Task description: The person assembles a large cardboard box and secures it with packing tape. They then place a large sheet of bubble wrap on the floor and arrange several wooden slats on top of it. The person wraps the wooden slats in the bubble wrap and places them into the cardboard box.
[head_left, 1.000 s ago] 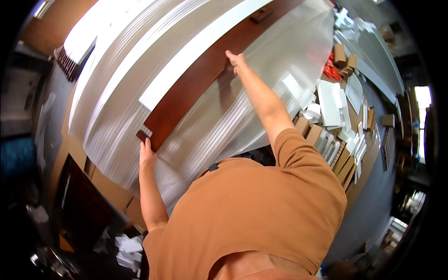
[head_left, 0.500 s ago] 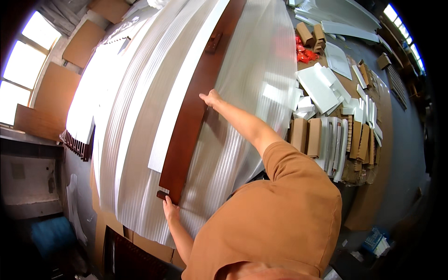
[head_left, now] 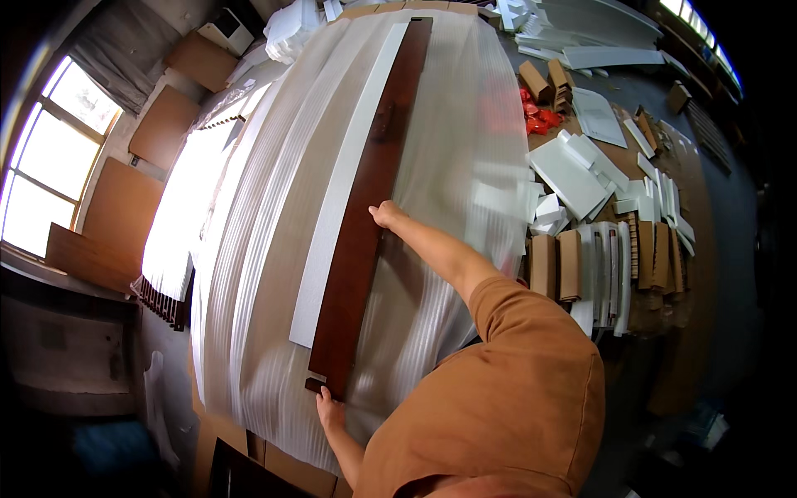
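Observation:
A long reddish-brown wooden board (head_left: pixel 355 274) lies lengthwise over translucent white foam sheeting (head_left: pixel 448 166), with a small block on its face toward the far end. A long white foam strip (head_left: pixel 332 241) runs along the board's left side. At the notched near end, my left hand (head_left: pixel 330 408) grips the board, its thumb by a small dark projecting piece. Farther up, my right hand (head_left: pixel 385 214) is closed over the right edge of the same board, with its fingertips partly hidden.
To the right lie white foam pieces (head_left: pixel 569 170), brown cardboard edge pieces (head_left: pixel 544 266) and a red plastic bundle (head_left: pixel 540 114). At left, wooden slats (head_left: pixel 162 303) poke from under a bright white cover. Brown panels (head_left: pixel 124 207) lean by the window.
The view has shifted, so the board's far end now shows. Both hands keep their hold on the board, and their places along it look much the same.

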The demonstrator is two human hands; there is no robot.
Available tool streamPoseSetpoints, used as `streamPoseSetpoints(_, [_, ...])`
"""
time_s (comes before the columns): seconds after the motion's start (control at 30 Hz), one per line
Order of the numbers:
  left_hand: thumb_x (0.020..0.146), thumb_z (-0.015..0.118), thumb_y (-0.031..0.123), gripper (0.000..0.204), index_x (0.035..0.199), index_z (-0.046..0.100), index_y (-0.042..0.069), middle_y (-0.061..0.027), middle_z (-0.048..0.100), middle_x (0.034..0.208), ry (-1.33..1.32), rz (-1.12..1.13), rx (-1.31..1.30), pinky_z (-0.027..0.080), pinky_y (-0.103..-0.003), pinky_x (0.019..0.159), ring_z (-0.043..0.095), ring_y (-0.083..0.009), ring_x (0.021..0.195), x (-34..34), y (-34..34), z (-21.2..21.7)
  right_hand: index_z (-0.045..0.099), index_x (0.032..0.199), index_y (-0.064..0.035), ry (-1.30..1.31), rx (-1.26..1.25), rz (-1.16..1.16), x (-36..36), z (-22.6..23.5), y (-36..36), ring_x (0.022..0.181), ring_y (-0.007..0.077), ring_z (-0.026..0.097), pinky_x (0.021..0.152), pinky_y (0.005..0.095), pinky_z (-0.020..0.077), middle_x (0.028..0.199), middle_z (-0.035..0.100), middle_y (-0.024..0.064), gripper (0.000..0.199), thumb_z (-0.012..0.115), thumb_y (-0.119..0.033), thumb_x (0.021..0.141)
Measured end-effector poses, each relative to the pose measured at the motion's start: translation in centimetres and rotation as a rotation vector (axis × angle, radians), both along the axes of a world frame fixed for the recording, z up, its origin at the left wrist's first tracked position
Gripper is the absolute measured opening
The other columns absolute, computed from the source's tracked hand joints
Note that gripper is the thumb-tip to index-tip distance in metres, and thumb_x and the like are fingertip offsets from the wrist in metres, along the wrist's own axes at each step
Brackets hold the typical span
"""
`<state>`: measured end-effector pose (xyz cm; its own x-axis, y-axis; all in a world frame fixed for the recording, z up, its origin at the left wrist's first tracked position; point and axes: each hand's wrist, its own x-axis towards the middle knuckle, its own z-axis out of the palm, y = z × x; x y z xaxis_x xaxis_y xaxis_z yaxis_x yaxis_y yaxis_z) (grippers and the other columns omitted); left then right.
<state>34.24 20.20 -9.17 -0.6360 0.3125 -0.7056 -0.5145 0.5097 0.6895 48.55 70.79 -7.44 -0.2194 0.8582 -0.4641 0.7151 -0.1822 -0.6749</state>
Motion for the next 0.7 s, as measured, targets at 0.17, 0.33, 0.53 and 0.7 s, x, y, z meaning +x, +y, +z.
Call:
streamPoseSetpoints(0.17, [0.094, 0.048, 0.044, 0.043, 0.124, 0.042, 0.013, -0.0032, 0.053, 0.119, -0.036, -0.014, 0.024, 0.039, -0.048, 0.081, 0.051, -0.0236, 0.093, 0.3, 0.9, -0.2, 0.058, 0.113, 0.0058, -0.043, 0.016, 0.062, 0.1, -2.1, 2.4, 0.111, 0.0367, 0.055, 0.091, 0.0442, 0.0446, 0.121, 0.055, 0.0243, 0.058, 0.043, -0.046, 0.094])
streamPoseSetpoints(0.33, [0.093, 0.049, 0.045, 0.046, 0.126, 0.04, 0.014, -0.0022, 0.052, 0.123, -0.046, 0.006, 0.055, 0.037, -0.049, 0.084, 0.05, -0.0241, 0.102, 0.7, 0.5, 0.1, 0.059, 0.11, 0.0071, 0.033, 0.006, -0.018, 0.0, -1.9, 1.6, 0.108, 0.0386, 0.056, 0.089, 0.044, 0.0464, 0.117, 0.057, 0.0264, 0.057, 0.046, -0.046, 0.093])
streamPoseSetpoints(0.53, [0.094, 0.047, 0.047, 0.045, 0.122, 0.044, 0.012, -0.0031, 0.055, 0.11, 0.045, 0.06, 0.002, 0.04, -0.04, 0.072, 0.051, -0.0194, 0.086, 1.8, 1.0, 0.3, 0.056, 0.112, 0.0112, 0.035, 0.021, 0.005, 0.5, -1.1, 1.0, 0.112, 0.0388, 0.053, 0.093, 0.0406, 0.0441, 0.119, 0.054, 0.0283, 0.06, 0.049, -0.045, 0.091])
streamPoseSetpoints(0.7, [0.095, 0.044, 0.047, 0.044, 0.114, 0.048, 0.007, -0.0037, 0.054, 0.092, 0.097, 0.064, 0.001, 0.036, -0.031, 0.055, 0.044, -0.0147, 0.067, 2.0, 1.5, -0.1, 0.058, 0.11, 0.0108, -0.003, 0.093, 0.02, 0.7, -1.6, 1.2, 0.112, 0.0385, 0.053, 0.093, 0.0406, 0.0441, 0.117, 0.056, 0.0284, 0.061, 0.048, -0.047, 0.091])
